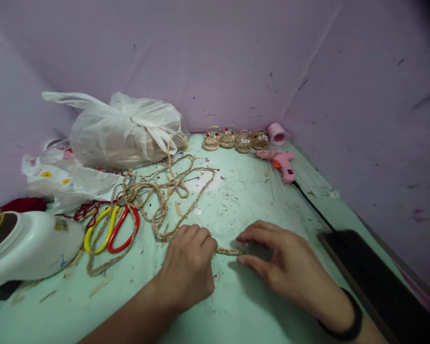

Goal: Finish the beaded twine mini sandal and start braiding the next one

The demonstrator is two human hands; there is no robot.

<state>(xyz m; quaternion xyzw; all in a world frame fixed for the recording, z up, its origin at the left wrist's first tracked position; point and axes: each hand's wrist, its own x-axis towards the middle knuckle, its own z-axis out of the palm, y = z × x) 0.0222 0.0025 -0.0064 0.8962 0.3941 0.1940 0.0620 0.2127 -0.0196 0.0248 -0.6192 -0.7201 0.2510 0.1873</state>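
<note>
A long braided straw cord (200,193) lies in loose loops on the pale green table and runs under my left hand (191,267). That hand is closed in a fist around the cord near its end. A short stretch of cord sticks out to the right of the fist. My right hand (283,267), with a black band at the wrist, has its thumb and fingers apart around the cord's tip. Whether the fingertips touch the tip I cannot tell.
Scissors (123,229) with yellow and red handles lie under cord loops at left, beside a white container (53,243). A tied plastic bag (125,131) stands behind. Several small woven pieces (227,138), a ribbon spool (277,134) and a pink glue gun (281,162) sit at the back; a phone (372,277) lies right.
</note>
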